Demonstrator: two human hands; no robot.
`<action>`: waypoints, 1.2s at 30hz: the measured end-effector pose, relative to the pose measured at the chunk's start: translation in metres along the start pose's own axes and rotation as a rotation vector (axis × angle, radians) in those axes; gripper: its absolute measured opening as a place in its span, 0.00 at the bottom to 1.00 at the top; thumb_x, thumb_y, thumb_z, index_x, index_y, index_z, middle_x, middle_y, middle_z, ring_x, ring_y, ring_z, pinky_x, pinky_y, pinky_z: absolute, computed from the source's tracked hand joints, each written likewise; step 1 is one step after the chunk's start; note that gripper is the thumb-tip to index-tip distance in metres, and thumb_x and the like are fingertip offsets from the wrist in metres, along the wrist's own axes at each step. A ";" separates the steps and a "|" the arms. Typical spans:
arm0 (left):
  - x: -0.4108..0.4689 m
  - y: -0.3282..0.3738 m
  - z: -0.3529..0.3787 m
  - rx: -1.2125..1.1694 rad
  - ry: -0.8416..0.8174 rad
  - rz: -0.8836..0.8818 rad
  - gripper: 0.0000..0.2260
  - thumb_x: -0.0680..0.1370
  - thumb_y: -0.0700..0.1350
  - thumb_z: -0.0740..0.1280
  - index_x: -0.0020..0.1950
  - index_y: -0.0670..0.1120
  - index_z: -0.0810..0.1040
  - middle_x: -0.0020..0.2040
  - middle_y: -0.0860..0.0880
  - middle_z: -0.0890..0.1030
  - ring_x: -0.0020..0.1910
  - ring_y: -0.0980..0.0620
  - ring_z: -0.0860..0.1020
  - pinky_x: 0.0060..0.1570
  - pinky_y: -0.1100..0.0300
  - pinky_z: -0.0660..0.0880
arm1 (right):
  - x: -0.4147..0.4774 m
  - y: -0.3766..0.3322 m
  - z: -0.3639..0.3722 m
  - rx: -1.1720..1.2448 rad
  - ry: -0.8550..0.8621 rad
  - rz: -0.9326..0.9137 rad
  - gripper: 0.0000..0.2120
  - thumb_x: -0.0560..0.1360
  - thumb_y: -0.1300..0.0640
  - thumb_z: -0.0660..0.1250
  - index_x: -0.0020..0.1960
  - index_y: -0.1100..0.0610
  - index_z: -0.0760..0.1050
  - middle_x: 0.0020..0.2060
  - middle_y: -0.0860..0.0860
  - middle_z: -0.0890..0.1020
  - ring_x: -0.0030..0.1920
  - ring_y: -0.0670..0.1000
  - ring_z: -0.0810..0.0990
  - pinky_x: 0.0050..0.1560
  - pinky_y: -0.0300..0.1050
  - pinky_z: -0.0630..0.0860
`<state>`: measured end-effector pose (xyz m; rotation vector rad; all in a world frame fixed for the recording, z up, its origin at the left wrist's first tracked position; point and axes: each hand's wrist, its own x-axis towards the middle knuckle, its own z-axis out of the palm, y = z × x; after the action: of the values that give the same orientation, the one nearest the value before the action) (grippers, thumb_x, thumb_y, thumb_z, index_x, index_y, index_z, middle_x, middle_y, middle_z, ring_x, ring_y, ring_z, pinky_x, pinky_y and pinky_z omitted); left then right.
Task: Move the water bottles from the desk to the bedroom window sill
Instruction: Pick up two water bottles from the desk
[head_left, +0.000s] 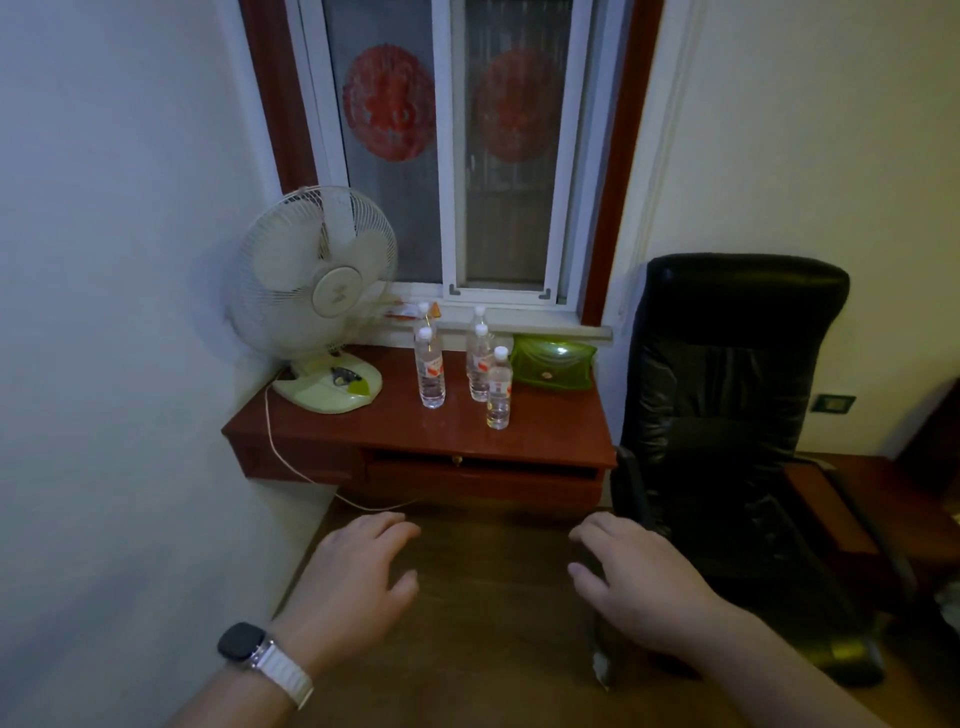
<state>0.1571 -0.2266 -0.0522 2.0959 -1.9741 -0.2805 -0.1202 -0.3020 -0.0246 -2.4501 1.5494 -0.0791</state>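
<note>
Bottles (430, 371) bunched on tabletop (395, 428) right below the sill (535, 318), easy reach; left hand (353, 571), right hand (644, 582) grip released, empty.

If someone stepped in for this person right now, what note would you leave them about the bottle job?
Left hand: open, empty. Right hand: open, empty. Both hover short of the red-brown wooden desk.
Clear plastic water bottles, white caps: three upright on the desk; two more caps behind them, footing hidden.
Done: none plainly on the white window sill.
Left: lift every bottle onto it.
</note>
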 end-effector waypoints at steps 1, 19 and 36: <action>0.015 -0.009 -0.003 0.001 0.001 0.014 0.23 0.80 0.59 0.61 0.75 0.62 0.62 0.76 0.60 0.62 0.74 0.60 0.60 0.73 0.57 0.59 | 0.017 -0.004 -0.003 -0.006 0.009 0.004 0.22 0.80 0.41 0.60 0.72 0.43 0.67 0.68 0.40 0.71 0.67 0.42 0.70 0.67 0.42 0.70; 0.221 -0.055 0.010 0.036 -0.047 0.031 0.23 0.81 0.59 0.59 0.75 0.60 0.63 0.75 0.60 0.63 0.75 0.60 0.59 0.74 0.58 0.55 | 0.242 0.039 0.014 0.066 -0.045 -0.062 0.23 0.81 0.41 0.55 0.74 0.45 0.66 0.71 0.43 0.68 0.70 0.45 0.67 0.69 0.43 0.65; 0.413 -0.027 0.050 0.054 -0.107 -0.120 0.23 0.80 0.60 0.59 0.75 0.56 0.66 0.73 0.56 0.68 0.72 0.55 0.65 0.71 0.53 0.64 | 0.437 0.142 0.020 0.270 -0.151 -0.117 0.23 0.81 0.42 0.57 0.73 0.49 0.68 0.66 0.46 0.71 0.67 0.50 0.70 0.66 0.48 0.69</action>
<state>0.1941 -0.6394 -0.0955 2.2820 -1.9369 -0.3732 -0.0519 -0.7480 -0.1129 -2.2748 1.2436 -0.1133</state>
